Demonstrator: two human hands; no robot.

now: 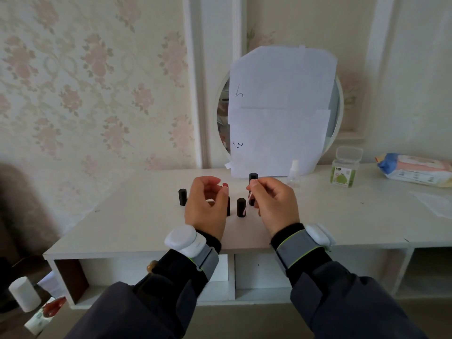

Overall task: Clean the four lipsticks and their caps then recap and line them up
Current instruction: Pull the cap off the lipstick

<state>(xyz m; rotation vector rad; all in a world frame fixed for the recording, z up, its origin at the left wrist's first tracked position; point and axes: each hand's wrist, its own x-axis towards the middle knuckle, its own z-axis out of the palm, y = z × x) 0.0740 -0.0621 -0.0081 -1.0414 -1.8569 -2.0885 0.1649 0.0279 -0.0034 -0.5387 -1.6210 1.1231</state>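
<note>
An uncapped black lipstick with a red tip (225,185) is gripped in the curled left hand (206,204) above the white table (137,216). The right hand (274,204) pinches a thin white cotton swab (245,208) just beside it. Black hexagonal caps (182,197) stand upright on the table near both hands.

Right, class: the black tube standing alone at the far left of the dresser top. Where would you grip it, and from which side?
Pinch the black tube across its flat-sided body near the top, coming down from above and slightly from the left. It stands upright with free space around it, while the left hand crowds its right side. Its faceted walls should give the fingers flat, opposing faces, so it is less likely to twist.
</note>
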